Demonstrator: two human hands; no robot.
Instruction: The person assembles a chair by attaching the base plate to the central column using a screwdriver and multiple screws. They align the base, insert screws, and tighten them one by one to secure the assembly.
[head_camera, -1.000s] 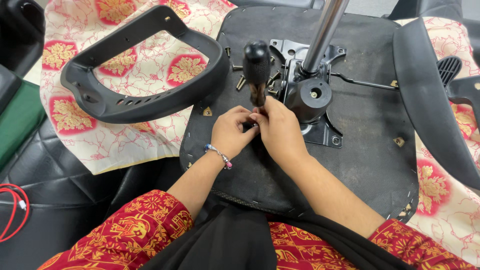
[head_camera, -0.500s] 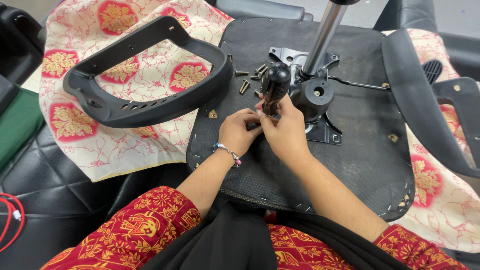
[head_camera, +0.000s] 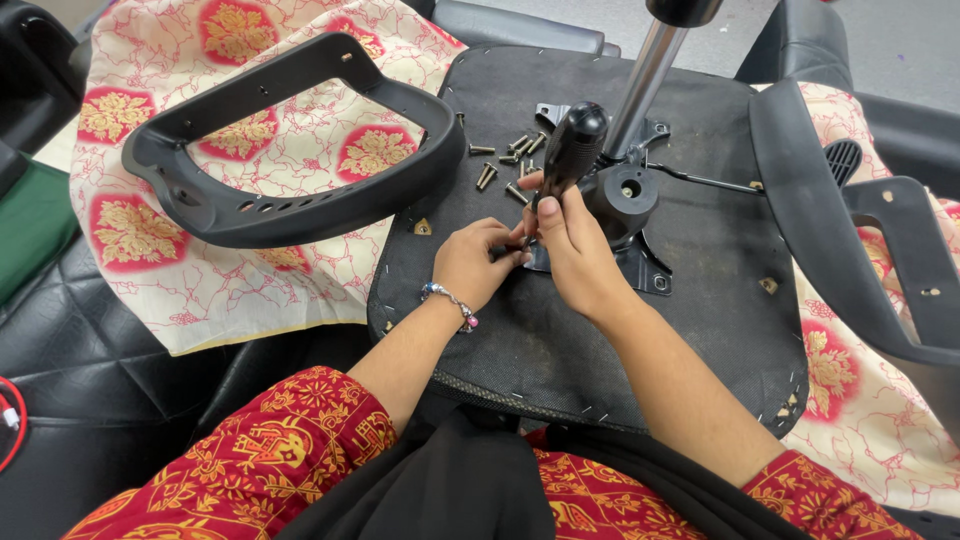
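Head view is looking down on an upturned chair seat (head_camera: 600, 330), its underside covered in coarse black fabric stapled along the edge. The right hand (head_camera: 575, 245) is wrapping its fingers closed around a screwdriver (head_camera: 568, 155) with a fat, smooth black handle, holding it upright with the tip down at the seat. The left hand (head_camera: 478, 262) is pinching its fingertips together at the base of the tool; what they are gripping is too small to tell. A beaded bracelet (head_camera: 452, 300) is circling the left wrist. Just beyond the hands a black metal mechanism plate (head_camera: 640, 265) is carrying a shiny chrome column (head_camera: 645, 85). Roughly seven brass-coloured screws (head_camera: 505, 165) are lying loose on the fabric near it. Two curved black plastic armrests are showing: one hoop-shaped armrest (head_camera: 290, 150) lying on a cream cloth with red floral medallions (head_camera: 210, 270), the other armrest (head_camera: 850, 240) at the right. Red patterned sleeves (head_camera: 250, 460) are covering the upper arms.
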